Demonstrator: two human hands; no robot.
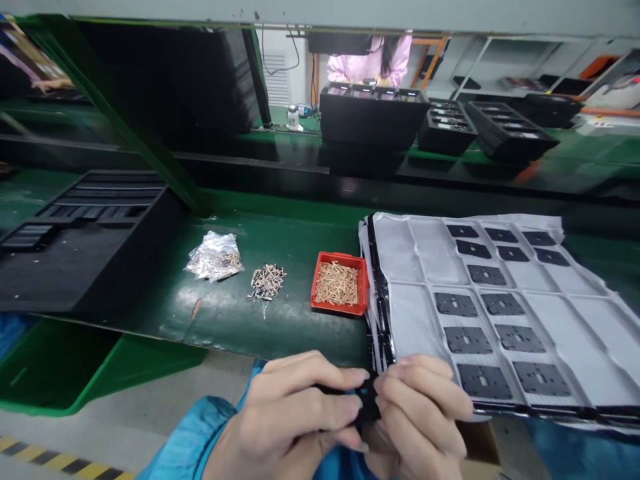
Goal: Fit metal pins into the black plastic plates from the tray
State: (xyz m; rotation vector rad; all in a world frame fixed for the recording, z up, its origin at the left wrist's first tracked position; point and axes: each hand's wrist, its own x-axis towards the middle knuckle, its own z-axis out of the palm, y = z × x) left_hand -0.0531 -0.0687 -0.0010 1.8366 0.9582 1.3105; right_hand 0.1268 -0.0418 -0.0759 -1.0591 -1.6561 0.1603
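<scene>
My left hand [300,407] and my right hand [420,410] come together at the table's front edge, in the lower middle of the view. Between their closed fingertips is a small black part [368,400], mostly covered by the fingers, so its full shape is hidden. It may match the flat black plates [485,381] with holes that lie in the white-lined tray [423,333] on the right. Beyond my hands a red bin [340,309] holds many thin copper-coloured pins [337,283]. A loose heap of small dark and brass-coloured pieces [269,280] lies left of it.
Crumpled clear plastic bags [215,257] with small parts lie on the green table [290,347]. A large black foam case [90,260] stands at left, above a green crate [100,363]. Behind, a person in pink [395,63] sits at black boxes [370,120].
</scene>
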